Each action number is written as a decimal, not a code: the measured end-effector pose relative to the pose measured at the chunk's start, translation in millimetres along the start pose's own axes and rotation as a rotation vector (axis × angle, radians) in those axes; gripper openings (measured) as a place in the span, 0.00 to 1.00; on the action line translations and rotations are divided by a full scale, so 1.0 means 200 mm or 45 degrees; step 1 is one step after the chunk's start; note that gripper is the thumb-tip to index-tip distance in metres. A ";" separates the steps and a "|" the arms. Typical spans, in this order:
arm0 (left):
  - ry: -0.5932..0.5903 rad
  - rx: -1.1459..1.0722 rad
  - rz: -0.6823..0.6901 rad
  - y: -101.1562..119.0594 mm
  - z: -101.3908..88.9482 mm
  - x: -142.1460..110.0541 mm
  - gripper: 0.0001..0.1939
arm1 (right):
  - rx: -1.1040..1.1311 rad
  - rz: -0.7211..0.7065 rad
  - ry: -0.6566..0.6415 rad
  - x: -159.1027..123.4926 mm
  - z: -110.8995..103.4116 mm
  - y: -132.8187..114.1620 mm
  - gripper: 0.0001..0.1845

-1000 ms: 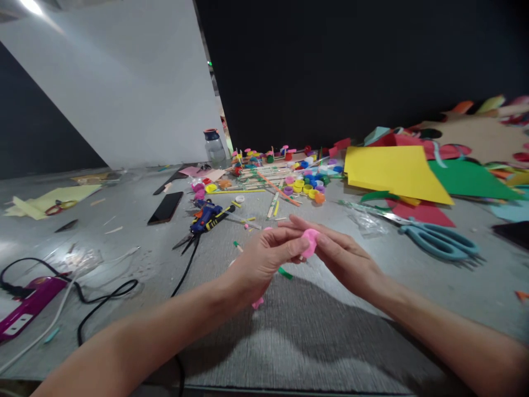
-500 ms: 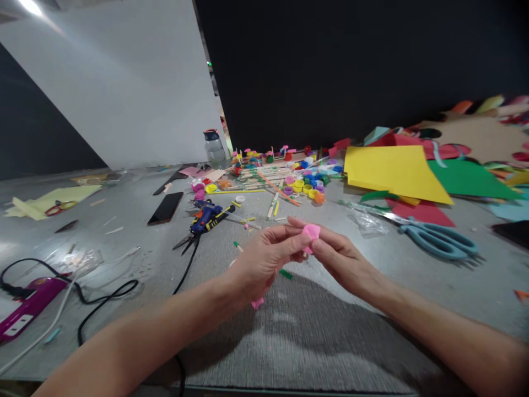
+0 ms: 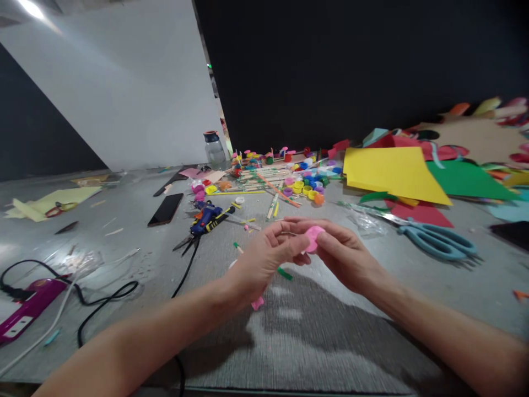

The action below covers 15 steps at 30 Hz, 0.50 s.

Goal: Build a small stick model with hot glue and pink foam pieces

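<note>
My left hand (image 3: 261, 259) and my right hand (image 3: 349, 256) meet above the middle of the table, both closed on one small rounded pink piece (image 3: 314, 239). It looks soft, like modelling clay, but I cannot be sure of the material. Each thumb presses on its near face, and the fingers behind it are partly hidden. Under my left wrist, another pink piece (image 3: 257, 303) with a wavy edge pokes out on the table. A green strip (image 3: 285, 273) lies just below my hands.
A blue glue gun (image 3: 204, 219) and pliers (image 3: 185, 242) lie to the left, near a phone (image 3: 166, 209). Colourful caps and sticks (image 3: 256, 177) crowd the back. Large scissors (image 3: 440, 241) and yellow paper (image 3: 392, 172) lie right. A purple power strip (image 3: 31, 306) is at far left.
The pink piece has turned between my fingertips and now shows a rounder face. My right fingers have curled in a little more, while both arms stay almost in place.
</note>
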<state>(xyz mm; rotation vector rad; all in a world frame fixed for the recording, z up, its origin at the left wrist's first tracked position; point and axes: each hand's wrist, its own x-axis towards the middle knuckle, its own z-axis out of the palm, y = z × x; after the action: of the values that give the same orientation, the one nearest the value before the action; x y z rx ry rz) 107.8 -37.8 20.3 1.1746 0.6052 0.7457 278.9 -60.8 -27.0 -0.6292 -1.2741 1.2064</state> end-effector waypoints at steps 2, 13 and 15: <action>0.039 0.124 0.041 0.00 0.01 -0.01 0.19 | 0.001 -0.036 0.060 0.00 0.01 0.00 0.09; 0.104 0.629 0.469 0.00 -0.01 -0.02 0.06 | -0.432 -0.196 0.029 -0.02 -0.01 -0.08 0.12; 0.106 0.668 0.492 0.01 -0.02 -0.03 0.06 | -0.610 -0.266 0.040 -0.03 -0.01 -0.10 0.09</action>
<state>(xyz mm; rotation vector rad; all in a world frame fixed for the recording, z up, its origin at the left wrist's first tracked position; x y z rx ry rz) 100.6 -39.6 21.3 1.7842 0.6735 0.9997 288.6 -71.5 -11.4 -0.8300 -1.5740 0.7173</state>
